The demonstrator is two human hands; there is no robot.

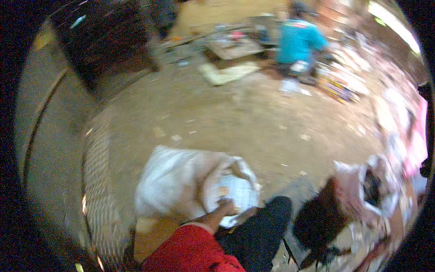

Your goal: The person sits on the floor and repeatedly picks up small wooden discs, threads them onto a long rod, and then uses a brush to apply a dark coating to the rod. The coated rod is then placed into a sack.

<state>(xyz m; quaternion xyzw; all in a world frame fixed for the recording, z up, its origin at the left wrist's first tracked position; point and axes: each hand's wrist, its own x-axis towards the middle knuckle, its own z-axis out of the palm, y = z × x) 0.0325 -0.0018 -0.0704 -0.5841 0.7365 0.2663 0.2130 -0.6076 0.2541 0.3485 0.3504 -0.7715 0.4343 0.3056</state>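
Observation:
From a red sleeve, my left hand (229,207) reaches to the mouth of a large white sack (167,181) that lies on its side. The hand is blurred, and its fingers cannot be made out. Just beyond it, inside the round opening, are a small tan patch and a pale sheet-like surface (244,195), too smeared to name. My dark-trousered knee (276,213) is close beside the opening. My right hand does not show.
A pinkish-white open bag (351,186) stands at the right, near a dark shape (321,217). Farther off, a person in a teal shirt (297,43) sits among piled materials. A low table (235,49) holds small items. Scraps dot the brown floor (204,113).

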